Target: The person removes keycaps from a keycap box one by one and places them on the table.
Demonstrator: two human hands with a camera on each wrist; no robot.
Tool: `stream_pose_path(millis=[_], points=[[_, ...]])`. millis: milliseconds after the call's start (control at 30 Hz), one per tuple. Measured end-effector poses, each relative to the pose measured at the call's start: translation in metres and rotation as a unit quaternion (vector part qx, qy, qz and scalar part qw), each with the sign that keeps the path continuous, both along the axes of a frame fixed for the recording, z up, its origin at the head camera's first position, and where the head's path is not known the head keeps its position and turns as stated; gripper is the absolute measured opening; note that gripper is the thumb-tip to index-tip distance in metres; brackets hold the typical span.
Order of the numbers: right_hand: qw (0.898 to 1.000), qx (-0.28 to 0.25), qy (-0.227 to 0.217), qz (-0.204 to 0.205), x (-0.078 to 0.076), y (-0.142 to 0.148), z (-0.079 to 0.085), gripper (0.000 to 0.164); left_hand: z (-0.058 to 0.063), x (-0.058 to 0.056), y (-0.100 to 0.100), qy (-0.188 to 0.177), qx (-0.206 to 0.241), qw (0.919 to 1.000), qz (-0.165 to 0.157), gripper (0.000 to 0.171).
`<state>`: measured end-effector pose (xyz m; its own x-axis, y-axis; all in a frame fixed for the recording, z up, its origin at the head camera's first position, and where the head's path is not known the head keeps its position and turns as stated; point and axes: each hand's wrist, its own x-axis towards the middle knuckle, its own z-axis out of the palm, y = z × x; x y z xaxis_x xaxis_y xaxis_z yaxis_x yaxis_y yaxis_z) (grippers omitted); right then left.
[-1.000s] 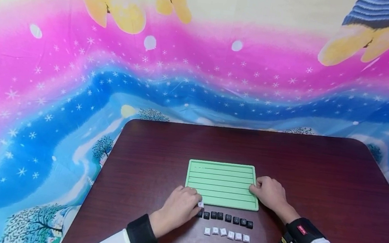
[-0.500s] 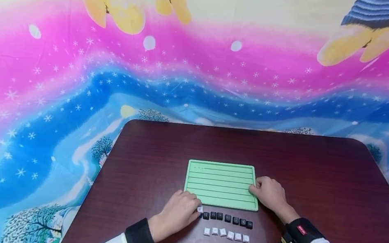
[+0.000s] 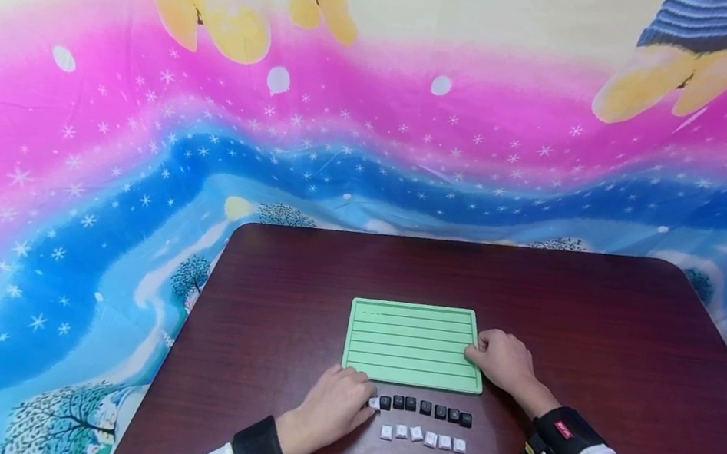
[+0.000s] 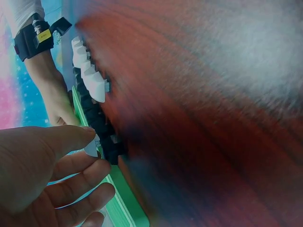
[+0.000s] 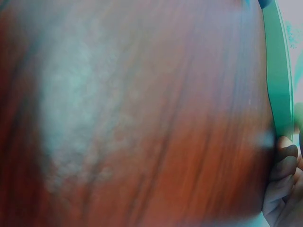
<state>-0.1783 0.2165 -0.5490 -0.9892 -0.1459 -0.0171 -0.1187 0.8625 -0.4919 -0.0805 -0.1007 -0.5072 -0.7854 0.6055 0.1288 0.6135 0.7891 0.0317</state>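
Observation:
My left hand (image 3: 333,406) pinches a white keycap (image 4: 91,149) between thumb and index finger, at the left end of a row of black keycaps (image 3: 411,404). Nearer the person lies a shorter row of white keycaps (image 3: 430,440), some slightly turned. Beyond both rows a light green board (image 3: 413,343) with ridged lines lies flat on the table. My right hand (image 3: 506,362) grips the board's right edge, thumb over the rim. In the right wrist view its curled fingers (image 5: 285,168) sit against the side of the board.
Everything lies on a dark reddish-brown table (image 3: 300,280) with rounded far corners. Behind it hangs a colourful printed cloth (image 3: 377,128). Both wrists wear black straps (image 3: 568,434).
The left hand has moved a little toward the person, bringing the white keycap from near the board's lower edge down to the black row. The right hand and the board stay put.

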Motion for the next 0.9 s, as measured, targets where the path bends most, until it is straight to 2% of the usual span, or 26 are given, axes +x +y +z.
stream_pose_path(millis=[433, 900], points=[[1.0, -0.001, -0.001, 0.003, 0.0, 0.0, -0.001, 0.043, -0.002, 0.005, -0.001, 0.016, 0.0, 0.9998, -0.011, 0.014], [1.0, 0.001, -0.003, 0.003, 0.0, 0.0, 0.0, 0.043, 0.0, 0.014, -0.002, 0.002, 0.003, 0.9998, -0.018, 0.016]])
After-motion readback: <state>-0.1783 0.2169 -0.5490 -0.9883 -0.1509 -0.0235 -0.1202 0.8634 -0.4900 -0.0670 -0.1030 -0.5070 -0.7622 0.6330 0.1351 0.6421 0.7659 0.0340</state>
